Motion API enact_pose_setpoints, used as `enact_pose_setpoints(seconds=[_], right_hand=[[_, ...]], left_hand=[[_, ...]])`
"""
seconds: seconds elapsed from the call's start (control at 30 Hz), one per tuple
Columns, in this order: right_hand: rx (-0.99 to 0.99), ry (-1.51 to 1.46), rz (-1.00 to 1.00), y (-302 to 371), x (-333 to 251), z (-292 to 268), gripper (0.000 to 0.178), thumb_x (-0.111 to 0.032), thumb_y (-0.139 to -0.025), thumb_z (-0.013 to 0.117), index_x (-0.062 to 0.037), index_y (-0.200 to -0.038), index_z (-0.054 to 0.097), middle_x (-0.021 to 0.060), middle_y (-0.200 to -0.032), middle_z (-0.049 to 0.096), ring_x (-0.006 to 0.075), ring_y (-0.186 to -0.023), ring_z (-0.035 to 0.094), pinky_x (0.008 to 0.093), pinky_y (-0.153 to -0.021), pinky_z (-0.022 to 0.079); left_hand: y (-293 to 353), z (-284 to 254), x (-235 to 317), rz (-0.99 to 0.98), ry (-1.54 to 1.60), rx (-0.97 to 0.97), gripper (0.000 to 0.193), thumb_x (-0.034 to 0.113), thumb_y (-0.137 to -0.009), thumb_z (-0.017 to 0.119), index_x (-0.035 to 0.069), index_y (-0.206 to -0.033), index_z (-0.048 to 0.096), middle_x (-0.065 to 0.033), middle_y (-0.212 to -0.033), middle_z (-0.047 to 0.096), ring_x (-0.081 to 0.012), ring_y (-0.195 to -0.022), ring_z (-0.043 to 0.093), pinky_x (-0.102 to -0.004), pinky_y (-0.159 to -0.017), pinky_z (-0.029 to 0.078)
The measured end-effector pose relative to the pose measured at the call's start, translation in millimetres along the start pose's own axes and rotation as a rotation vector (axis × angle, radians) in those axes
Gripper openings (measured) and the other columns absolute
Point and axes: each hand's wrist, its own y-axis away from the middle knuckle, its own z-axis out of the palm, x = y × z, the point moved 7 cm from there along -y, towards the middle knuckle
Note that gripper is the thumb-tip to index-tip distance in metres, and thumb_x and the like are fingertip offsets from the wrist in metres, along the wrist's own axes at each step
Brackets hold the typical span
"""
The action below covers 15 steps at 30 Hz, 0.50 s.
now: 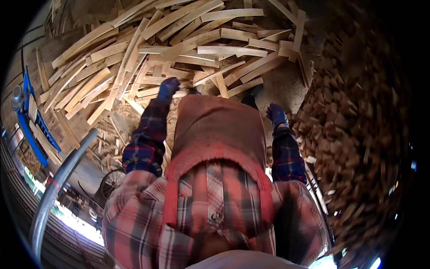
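Observation:
My left hand point(169, 88), in a blue glove, reaches forward to the near edge of a heap of pale wooden slats point(233, 50). Its fingers point away and down, so I cannot make out whether they grip a slat. Off to the right, my right hand point(277, 115), also gloved in blue, hangs beside the apron with its fingers loosely apart and nothing visible in them. Dark plaid sleeve covers point(145, 139) run up both forearms. A brown-red apron point(219, 125) hangs over my front, hiding part of the ground.
On the right rises a tall pile of short wood pieces point(349, 148), blurred. A bent metal pipe point(62, 172) stands at the left. Beyond it is a blue metal frame point(31, 130). A spoked wheel point(111, 183) shows behind my left arm. Wood scraps point(109, 134) litter the floor.

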Motion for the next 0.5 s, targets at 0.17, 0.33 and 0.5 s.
enact_pose_setpoints(seconds=[0.17, 0.33, 0.5], right_hand=[[-0.165, 0.037, -0.020, -95.4, -44.7, 61.2, 0.011, -0.021, -0.093, 0.057, -0.0129, -0.097, 0.061, 0.0040, -0.086, 0.066, 0.0152, -0.071, 0.063, 0.0274, -0.058, 0.052], [-0.099, 0.047, 0.212, -211.6, 31.4, 68.3, 0.014, -0.026, -0.090, 0.062, -0.0135, -0.097, 0.062, 0.0044, -0.085, 0.068, 0.0147, -0.071, 0.066, 0.0263, -0.059, 0.053], [-0.348, -0.079, 0.416, -275.2, 141.0, 263.4, 0.026, -0.032, -0.085, 0.069, -0.0134, -0.102, 0.063, 0.0035, -0.094, 0.065, 0.0150, -0.084, 0.063, 0.0307, -0.074, 0.054]], left_hand=[[-118.0, 103.0, -65.4, 0.092, -1.141, -0.122, 0.044, 0.037, -0.077, 0.071, 0.003, -0.106, 0.067, -0.0203, -0.099, 0.068, -0.0353, -0.095, 0.065, -0.0419, -0.085, 0.050], [-251.6, 169.2, -51.4, 0.376, -1.330, 0.159, 0.067, 0.039, -0.078, 0.065, 0.009, -0.135, 0.046, -0.0157, -0.133, 0.054, -0.0313, -0.121, 0.053, -0.0409, -0.103, 0.041], [-321.5, 172.7, -51.9, 0.808, -1.681, 0.026, 0.062, 0.035, -0.075, 0.069, 0.014, -0.130, 0.049, -0.0120, -0.117, 0.060, -0.0305, -0.111, 0.057, -0.0429, -0.094, 0.044]])
